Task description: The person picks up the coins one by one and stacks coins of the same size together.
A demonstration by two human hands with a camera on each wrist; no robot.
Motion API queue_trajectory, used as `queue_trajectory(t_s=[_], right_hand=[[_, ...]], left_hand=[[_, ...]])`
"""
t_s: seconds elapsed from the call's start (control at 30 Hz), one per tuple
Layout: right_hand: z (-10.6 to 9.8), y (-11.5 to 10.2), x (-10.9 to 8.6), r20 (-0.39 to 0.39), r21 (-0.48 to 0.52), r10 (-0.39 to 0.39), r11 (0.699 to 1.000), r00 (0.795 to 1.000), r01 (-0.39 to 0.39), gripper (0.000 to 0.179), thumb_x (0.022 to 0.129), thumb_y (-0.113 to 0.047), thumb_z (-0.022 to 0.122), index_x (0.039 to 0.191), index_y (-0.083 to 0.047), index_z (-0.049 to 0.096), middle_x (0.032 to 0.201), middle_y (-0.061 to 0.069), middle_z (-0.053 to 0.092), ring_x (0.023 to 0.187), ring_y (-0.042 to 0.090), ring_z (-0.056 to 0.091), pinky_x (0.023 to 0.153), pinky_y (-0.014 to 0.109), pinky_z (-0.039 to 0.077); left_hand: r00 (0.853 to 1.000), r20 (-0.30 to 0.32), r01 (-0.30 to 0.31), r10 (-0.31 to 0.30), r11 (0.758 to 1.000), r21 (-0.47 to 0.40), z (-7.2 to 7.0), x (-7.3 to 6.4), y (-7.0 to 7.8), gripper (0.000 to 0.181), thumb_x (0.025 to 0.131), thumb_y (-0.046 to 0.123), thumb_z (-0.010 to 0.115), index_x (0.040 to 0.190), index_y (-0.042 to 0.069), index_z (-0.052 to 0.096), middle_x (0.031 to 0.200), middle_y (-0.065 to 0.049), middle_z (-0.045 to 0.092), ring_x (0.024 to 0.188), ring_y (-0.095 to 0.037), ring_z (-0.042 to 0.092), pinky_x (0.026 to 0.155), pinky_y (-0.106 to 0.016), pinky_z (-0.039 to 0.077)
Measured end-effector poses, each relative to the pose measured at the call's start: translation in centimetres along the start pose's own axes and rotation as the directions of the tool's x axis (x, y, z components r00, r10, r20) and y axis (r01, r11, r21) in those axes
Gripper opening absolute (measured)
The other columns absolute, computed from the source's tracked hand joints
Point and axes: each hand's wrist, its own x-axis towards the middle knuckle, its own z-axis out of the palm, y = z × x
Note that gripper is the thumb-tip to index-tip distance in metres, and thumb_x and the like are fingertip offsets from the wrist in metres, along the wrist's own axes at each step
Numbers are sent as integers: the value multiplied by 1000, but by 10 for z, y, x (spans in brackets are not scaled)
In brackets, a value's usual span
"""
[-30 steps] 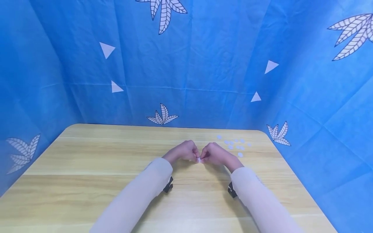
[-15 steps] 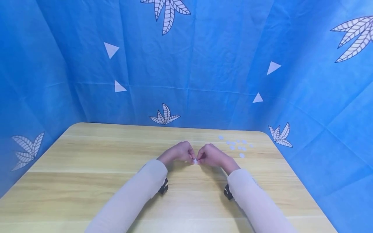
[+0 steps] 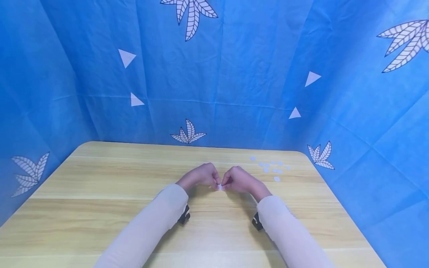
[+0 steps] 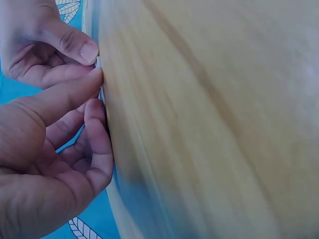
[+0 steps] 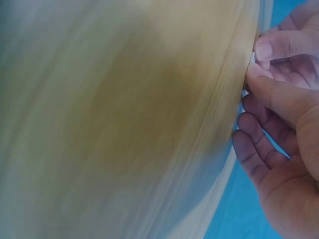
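Observation:
Over the middle of the wooden table, a small white round piece (image 3: 220, 187) sits between my two hands, fingertips meeting at it. My left hand (image 3: 205, 175) pinches its left side with thumb and forefinger; my right hand (image 3: 238, 179) pinches the right side. In the left wrist view only a thin pale edge of the white piece (image 4: 98, 62) shows between the fingertips, low at the table surface. The right wrist view shows the same pale sliver of the piece (image 5: 252, 58), mostly covered by thumbs. The remaining fingers of both hands curl loosely underneath.
Several white round pieces (image 3: 266, 170) lie scattered at the back right of the light wooden table (image 3: 110, 178). Blue cloth (image 3: 214, 74) with leaf and triangle prints hangs behind and along both sides. Black wrist straps (image 3: 184, 215) show below the pale sleeves (image 3: 147, 225).
Both hands have shifted left and slightly nearer across the table, keeping the white piece between them. The scattered pieces stay where they were; the head view has swayed a little.

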Motion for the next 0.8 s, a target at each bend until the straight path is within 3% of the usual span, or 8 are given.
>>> queue_trajectory(t_s=[0.2, 0.5, 0.8], right_hand=[[5, -6, 5, 13, 9, -8, 1000, 1000, 8, 7, 79, -8, 76, 84, -12, 75, 79, -6, 71, 76, 3, 65, 72, 19, 51], [9, -18, 8, 28, 3, -8, 1000, 1000, 8, 8, 79, -7, 76, 86, -11, 74, 80, -5, 71, 74, 3, 65, 71, 18, 51], [10, -24, 7, 17, -5, 3, 1000, 1000, -3, 8, 79, -7, 76, 86, -11, 74, 81, -4, 71, 76, 4, 65, 73, 19, 51]], left_hand=[[1000, -7, 6, -6, 1000, 7, -2, -8, -6, 12, 71, 13, 81, 78, 18, 72, 75, 7, 66, 76, -13, 56, 71, -30, 47], [998, -40, 53, -55, 997, -54, -1, -20, -12, 14, 69, 11, 82, 78, 16, 72, 75, 6, 66, 78, -15, 56, 72, -31, 47], [994, -74, 72, -79, 993, -94, 1, -28, -10, 14, 69, 7, 81, 78, 13, 71, 76, 5, 65, 80, -16, 56, 76, -35, 46]])
